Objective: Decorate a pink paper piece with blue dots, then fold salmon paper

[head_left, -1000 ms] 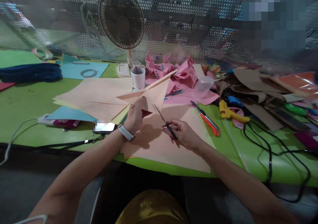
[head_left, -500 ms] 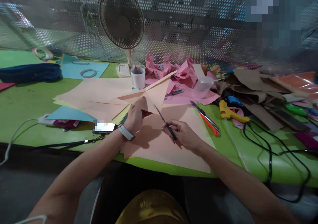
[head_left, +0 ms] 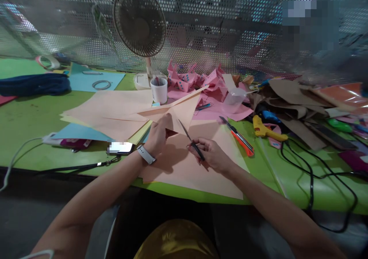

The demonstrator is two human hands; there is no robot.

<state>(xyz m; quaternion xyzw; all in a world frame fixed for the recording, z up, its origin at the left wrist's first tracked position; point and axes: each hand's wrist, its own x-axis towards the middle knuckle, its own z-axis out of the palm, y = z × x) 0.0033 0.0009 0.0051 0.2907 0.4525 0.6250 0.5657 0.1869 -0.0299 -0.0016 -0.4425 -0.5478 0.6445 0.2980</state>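
My left hand [head_left: 159, 135], with a white-banded watch on its wrist, is closed on a folded sheet of peach paper [head_left: 184, 111] and keeps it raised above the table. In my right hand [head_left: 209, 154] is a pair of scissors [head_left: 196, 148] with dark handles. Its blades point up and left and meet the lower edge of the folded sheet; whether they are apart I cannot tell. Beneath both hands lies a flat stack of peach paper [head_left: 207, 174], reaching the table's front edge.
Right of the stack lie an orange utility knife [head_left: 243, 142] and a yellow glue gun [head_left: 267, 130] with black cables. Behind are a white cup [head_left: 159, 92], a fan [head_left: 140, 23] and pink paper shapes [head_left: 184, 81]. More peach sheets [head_left: 115, 105] and a phone [head_left: 122, 148] lie left.
The folded sheet's upper tip has tilted slightly down and to the right. The scissors and both hands have stayed almost in place.
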